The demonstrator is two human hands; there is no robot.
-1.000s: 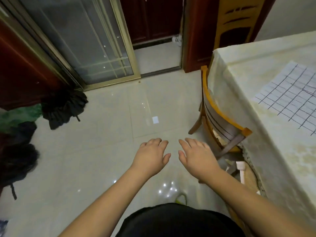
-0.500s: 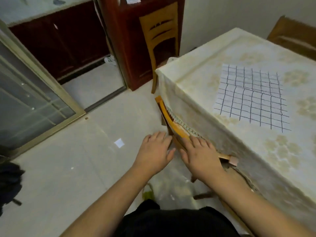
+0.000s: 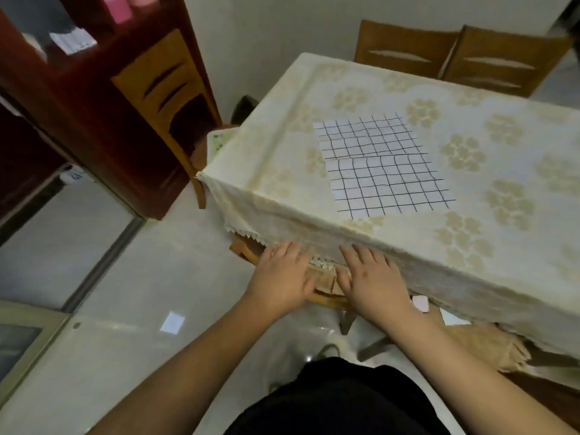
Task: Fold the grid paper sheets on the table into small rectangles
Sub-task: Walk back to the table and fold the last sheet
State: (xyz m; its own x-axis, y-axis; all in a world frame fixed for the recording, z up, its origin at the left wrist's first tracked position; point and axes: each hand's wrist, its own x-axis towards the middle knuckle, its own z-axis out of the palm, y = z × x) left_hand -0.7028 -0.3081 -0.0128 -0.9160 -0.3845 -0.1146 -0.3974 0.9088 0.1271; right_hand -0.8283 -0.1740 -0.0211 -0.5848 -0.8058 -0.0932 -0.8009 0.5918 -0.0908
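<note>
Head view: the tabletop [image 3: 470, 98] under its pale flowered cloth is filling most of the right side now, where half a second ago it was sitting farther off to the right and, a second ago, only its corner was showing. Two grid paper sheets [image 3: 379, 164] are lying flat and unfolded on it, one just beyond the other with edges touching or nearly so — no crease is showing, so by my reading the folding is not yet begun and all of it is left. A wooden chair [image 3: 323, 282] is tucked under the near edge. The left hand [image 3: 281, 277] and right hand [image 3: 373, 281] are hovering palm-down over the chair back, fingers spread and holding nothing — well short of the sheets.
</note>
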